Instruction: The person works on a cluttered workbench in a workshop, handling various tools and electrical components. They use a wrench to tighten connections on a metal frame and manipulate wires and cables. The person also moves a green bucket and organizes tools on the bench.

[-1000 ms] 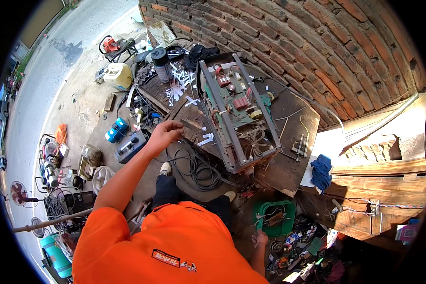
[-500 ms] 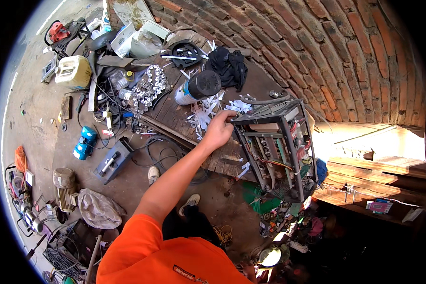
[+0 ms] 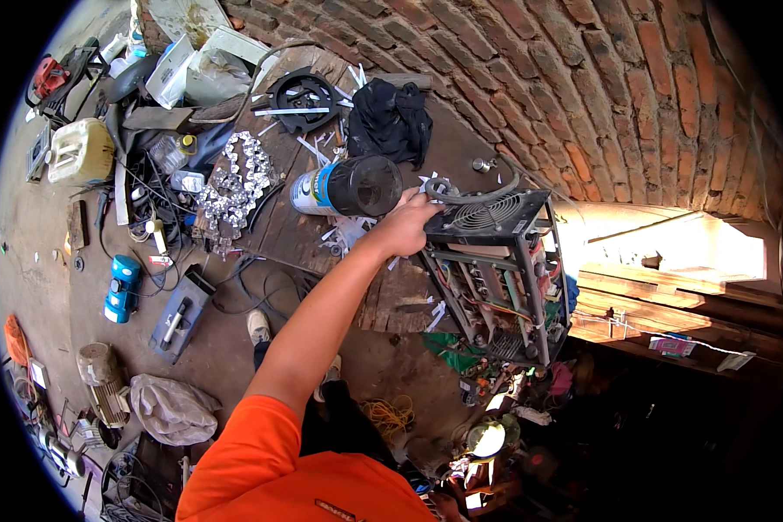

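My left hand (image 3: 409, 224) reaches up across the bench with its fingers closed over the near-left top corner of an open-framed electrical machine (image 3: 494, 287). The machine's side panels are off; circuit boards and coloured wires show inside, and a round fan grille and a thick grey cable lie on its top face. Just beyond the hand is a large canister (image 3: 348, 186) with a black end and a blue and white label. White plastic strips (image 3: 350, 233) are scattered under and around it. My right hand does not show; the area low on the right is dark.
On the wooden bench (image 3: 300, 239) lie a black cloth (image 3: 390, 122), a black ring-shaped part (image 3: 304, 100) and a heap of shiny metal pieces (image 3: 235, 178). A brick wall (image 3: 574, 104) stands behind. A blue motor (image 3: 123, 287), a grey box (image 3: 181, 315) and a sack (image 3: 172, 409) are on the floor.
The view has shifted, so most things sit further left. The machine has tipped so more of its top and fan grille shows; my left hand keeps its hold on the corner.
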The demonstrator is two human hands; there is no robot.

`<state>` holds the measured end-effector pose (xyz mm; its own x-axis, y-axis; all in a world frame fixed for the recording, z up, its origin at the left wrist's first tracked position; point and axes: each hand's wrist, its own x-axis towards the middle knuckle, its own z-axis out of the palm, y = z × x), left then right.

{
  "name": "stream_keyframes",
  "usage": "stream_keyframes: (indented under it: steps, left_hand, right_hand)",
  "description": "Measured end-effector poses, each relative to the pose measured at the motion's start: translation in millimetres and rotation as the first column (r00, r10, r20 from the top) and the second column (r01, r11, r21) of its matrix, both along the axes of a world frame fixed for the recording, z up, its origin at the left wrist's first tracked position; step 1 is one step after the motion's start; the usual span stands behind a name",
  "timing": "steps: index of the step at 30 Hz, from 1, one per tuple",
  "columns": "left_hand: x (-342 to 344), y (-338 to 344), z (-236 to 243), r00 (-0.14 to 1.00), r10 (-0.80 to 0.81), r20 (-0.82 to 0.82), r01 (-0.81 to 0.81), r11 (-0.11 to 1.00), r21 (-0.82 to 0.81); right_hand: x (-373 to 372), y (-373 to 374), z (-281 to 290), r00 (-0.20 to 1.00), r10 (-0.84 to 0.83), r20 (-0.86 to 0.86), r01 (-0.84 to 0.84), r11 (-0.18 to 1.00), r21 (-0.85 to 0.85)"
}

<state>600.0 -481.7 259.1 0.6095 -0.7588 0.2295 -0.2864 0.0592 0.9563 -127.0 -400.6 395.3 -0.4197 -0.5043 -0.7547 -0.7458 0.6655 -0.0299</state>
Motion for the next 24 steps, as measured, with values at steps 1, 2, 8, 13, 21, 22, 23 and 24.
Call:
stream_keyframes:
  steps: [1,2,8,13,21,22,23,24]
  left_hand:
    - [0.8,0.5,1.4,1.0,0.01,0.024,-0.01,1.0,0.015]
    - [1.3,1.7,3.1,0.999,0.021,0.048,-0.022,0.999,0.03]
    - [-8.1,5.5,-5.2,0.986,0.155,0.06,-0.15,0.986,-0.076]
    - [-41.3,54.3,37.1,0.945,0.306,-0.114,-0.319,0.939,-0.127]
    - [-165.8,199.1,29.8,0.968,0.158,-0.193,-0.153,0.987,0.039]
    - [-183.4,218.8,5.6,0.958,0.107,-0.267,-0.072,0.988,0.139]
    - [-199.6,239.1,-24.2,0.938,0.074,-0.338,0.01,0.971,0.24]
    - [-213.0,259.6,-48.2,0.917,0.041,-0.397,0.125,0.915,0.383]
  right_hand:
    - [-0.2,2.3,-2.2,1.0,0.0,0.003,0.0,1.0,0.009]
    - [-1.1,3.0,-4.1,1.0,-0.001,0.009,0.001,1.0,0.014]
    - [-22.7,0.7,-11.4,0.998,-0.003,0.062,0.004,1.0,-0.012]
    - [51.1,8.9,-2.2,0.992,0.004,0.126,0.008,0.995,-0.095]
    - [41.3,23.9,-41.2,0.981,0.064,0.183,-0.059,0.998,-0.035]
    - [39.8,25.6,-46.8,0.982,0.06,0.178,-0.055,0.998,-0.031]
    - [33.5,25.5,-55.3,0.981,0.06,0.185,-0.057,0.998,-0.02]
    - [23.9,26.8,-66.3,0.98,0.056,0.193,-0.056,0.998,-0.006]
